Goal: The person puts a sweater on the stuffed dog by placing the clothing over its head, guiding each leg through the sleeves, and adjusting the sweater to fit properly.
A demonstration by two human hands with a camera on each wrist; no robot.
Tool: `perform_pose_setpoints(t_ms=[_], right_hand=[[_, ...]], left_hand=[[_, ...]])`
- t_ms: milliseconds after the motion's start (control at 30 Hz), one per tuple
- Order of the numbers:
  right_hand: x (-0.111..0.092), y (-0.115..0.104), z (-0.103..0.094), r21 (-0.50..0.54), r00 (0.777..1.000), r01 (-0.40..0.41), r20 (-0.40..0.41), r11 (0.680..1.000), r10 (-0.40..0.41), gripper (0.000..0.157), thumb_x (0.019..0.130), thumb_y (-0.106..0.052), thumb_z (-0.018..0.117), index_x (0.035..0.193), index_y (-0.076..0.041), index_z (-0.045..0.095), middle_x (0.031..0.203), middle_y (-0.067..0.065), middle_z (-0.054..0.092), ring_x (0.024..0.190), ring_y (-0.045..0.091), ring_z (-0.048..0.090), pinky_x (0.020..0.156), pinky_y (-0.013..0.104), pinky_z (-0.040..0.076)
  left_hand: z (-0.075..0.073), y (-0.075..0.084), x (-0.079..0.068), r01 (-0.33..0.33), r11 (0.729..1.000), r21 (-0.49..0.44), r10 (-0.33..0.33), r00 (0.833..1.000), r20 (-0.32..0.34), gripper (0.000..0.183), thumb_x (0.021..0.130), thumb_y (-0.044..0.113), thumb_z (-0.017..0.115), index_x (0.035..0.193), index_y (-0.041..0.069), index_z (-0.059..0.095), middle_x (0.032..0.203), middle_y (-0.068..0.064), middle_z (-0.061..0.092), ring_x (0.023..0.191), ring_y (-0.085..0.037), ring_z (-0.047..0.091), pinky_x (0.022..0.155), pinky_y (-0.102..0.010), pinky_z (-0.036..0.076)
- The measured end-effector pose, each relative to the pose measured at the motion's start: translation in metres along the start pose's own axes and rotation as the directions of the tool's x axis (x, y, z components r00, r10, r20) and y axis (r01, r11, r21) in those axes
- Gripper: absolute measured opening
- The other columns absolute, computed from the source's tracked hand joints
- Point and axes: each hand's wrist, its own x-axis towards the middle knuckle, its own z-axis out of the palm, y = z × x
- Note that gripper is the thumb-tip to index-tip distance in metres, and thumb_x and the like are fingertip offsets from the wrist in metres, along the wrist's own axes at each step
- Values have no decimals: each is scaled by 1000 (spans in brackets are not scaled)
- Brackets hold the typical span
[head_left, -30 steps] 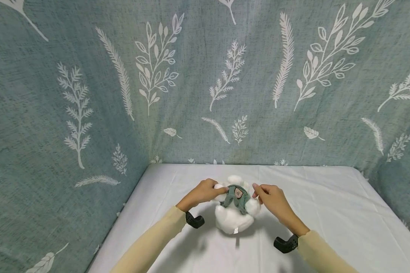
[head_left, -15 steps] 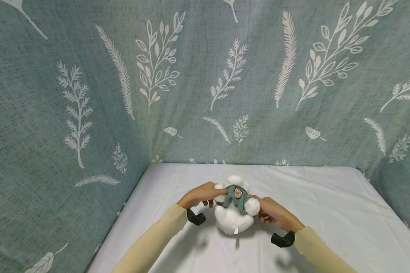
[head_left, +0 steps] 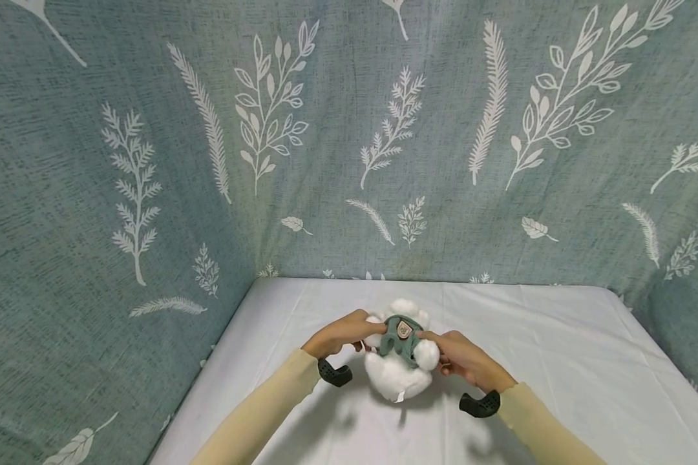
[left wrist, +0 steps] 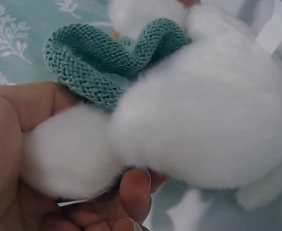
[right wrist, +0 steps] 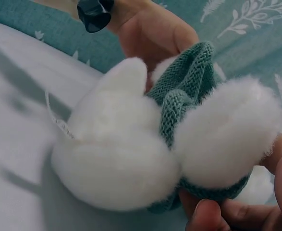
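A white plush toy [head_left: 397, 378] wears a green knitted garment [head_left: 401, 349] with a small tan shield patch [head_left: 404, 330]. A white tag [head_left: 400, 396] hangs from its near end. My left hand [head_left: 342, 332] holds the toy's left-side arm; in the left wrist view its fingers curl round that fluffy round arm [left wrist: 71, 151], close to the garment's rolled edge [left wrist: 90, 82]. On the other side, my right hand [head_left: 465, 358] grips the garment and arm [right wrist: 227, 134], its index finger on the knit and other fingertips [right wrist: 208, 216] underneath. The toy's face is hidden.
The toy is over a table covered with a white cloth [head_left: 558, 361]. Grey-green curtains with white leaf prints [head_left: 326, 129] hang behind it and along both sides. Black wrist cameras [head_left: 479, 405] sit on both wrists.
My right hand has come down and inward from the toy's upper right to take hold of its side. The left hand's lower fingers have moved under the arm. The toy has shifted slightly.
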Motion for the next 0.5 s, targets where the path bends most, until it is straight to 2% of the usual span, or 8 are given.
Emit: perform_pose_setpoints(t_ms=[100, 200, 267, 333, 400, 500], right_hand=[[-3, -4, -2, -14, 1000, 29, -2, 999, -29, 41, 96, -47, 71, 78, -10, 69, 61, -3, 53, 54, 10, 46, 54, 25, 42], [-6, -9, -6, -38, 998, 67, -12, 997, -68, 42, 94, -48, 72, 87, -7, 73, 62, -4, 47, 57, 11, 44, 56, 26, 41], [-7, -13, -10, -52, 995, 93, -25, 994, -95, 44, 94, -49, 73, 95, -5, 74, 64, -4, 46, 59, 12, 45, 56, 26, 41], [-7, -16, -12, -63, 992, 117, -40, 991, -120, 45, 94, -48, 74, 102, -3, 74, 67, -3, 48, 62, 13, 46, 56, 27, 41], [-8, -18, -13, -82, 988, 140, -48, 987, -144, 45, 94, -47, 74, 107, -3, 74, 72, 0, 54, 67, 15, 49, 58, 28, 42], [-8, -21, -13, -124, 981, 174, -61, 977, -183, 42, 93, -44, 76, 109, -5, 73, 80, 3, 60, 72, 19, 53, 59, 31, 43]], left_hand=[[0, 1, 0, 5, 1000, -15, -5, 1000, -4, 40, 91, 37, 68, 62, 24, 43, 62, 7, 41, 61, -15, 47, 60, -29, 45], [1, 2, 0, -19, 999, -32, 19, 1000, -10, 29, 90, 36, 70, 68, 20, 59, 70, 7, 49, 68, -13, 49, 63, -30, 47], [1, 4, 0, -54, 998, -35, 53, 998, -14, 20, 91, 34, 69, 81, 17, 71, 82, 6, 59, 78, -13, 54, 66, -31, 49], [0, 5, 1, -84, 996, -36, 84, 996, -14, 22, 92, 32, 68, 99, 13, 77, 100, 3, 67, 91, -14, 58, 70, -33, 51], [-1, 6, 1, -104, 994, -38, 104, 995, -12, 28, 94, 31, 67, 111, 11, 77, 113, 0, 69, 102, -17, 60, 75, -35, 52], [-1, 4, 4, -114, 992, -59, 113, 993, -13, 31, 94, 27, 68, 121, 11, 74, 123, -3, 66, 108, -20, 59, 85, -42, 52]])
